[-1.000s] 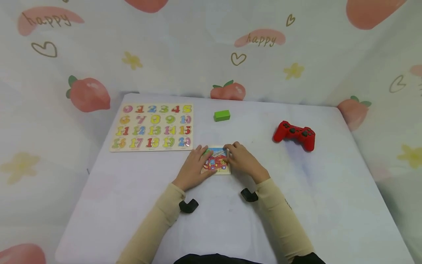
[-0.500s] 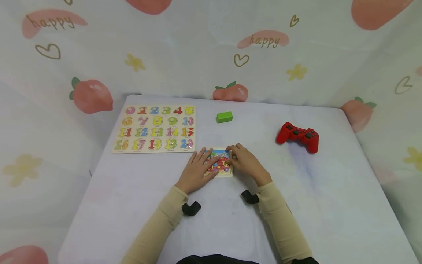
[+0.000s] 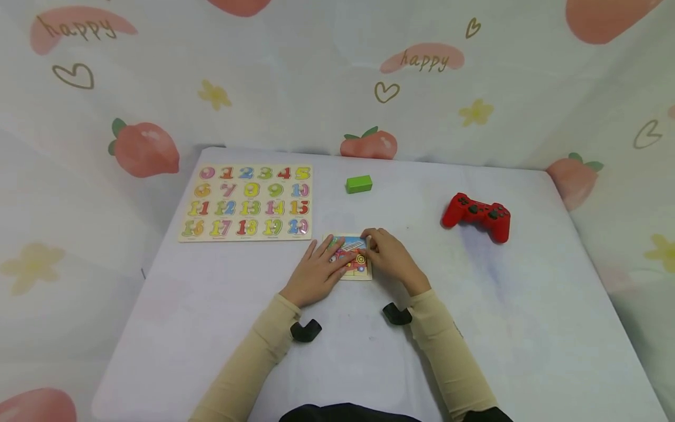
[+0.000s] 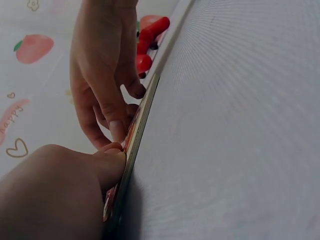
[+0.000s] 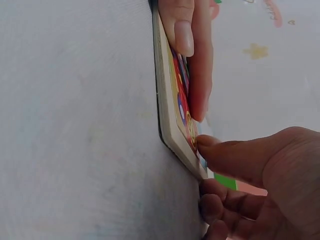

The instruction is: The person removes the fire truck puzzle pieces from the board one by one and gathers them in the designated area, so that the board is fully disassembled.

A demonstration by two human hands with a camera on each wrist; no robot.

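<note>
A small wooden puzzle board (image 3: 361, 272) with a red fire truck picture lies flat on the table in the head view. My left hand (image 3: 315, 274) rests on its left part with fingers spread and nearly straight, hiding that side of the picture. At the right side, my right hand (image 3: 392, 258) grips the board's edge. Its thumb (image 5: 230, 152) touches the face near the truck's yellow wheel, while the other fingers curl by the edge in the right wrist view. The left thumb (image 4: 111, 167) lies along the near edge in the left wrist view.
A larger number puzzle board (image 3: 245, 234) lies at the back left of the white table (image 3: 527, 328). Behind the small board is a green block (image 3: 359, 184). A red game controller (image 3: 477, 217) lies to the right. A patterned cloth (image 3: 295, 88) hangs behind the table.
The fingers of my left hand have slid slightly right across the fire truck picture. My right hand stays at the right edge. The head view has shifted a little.
</note>
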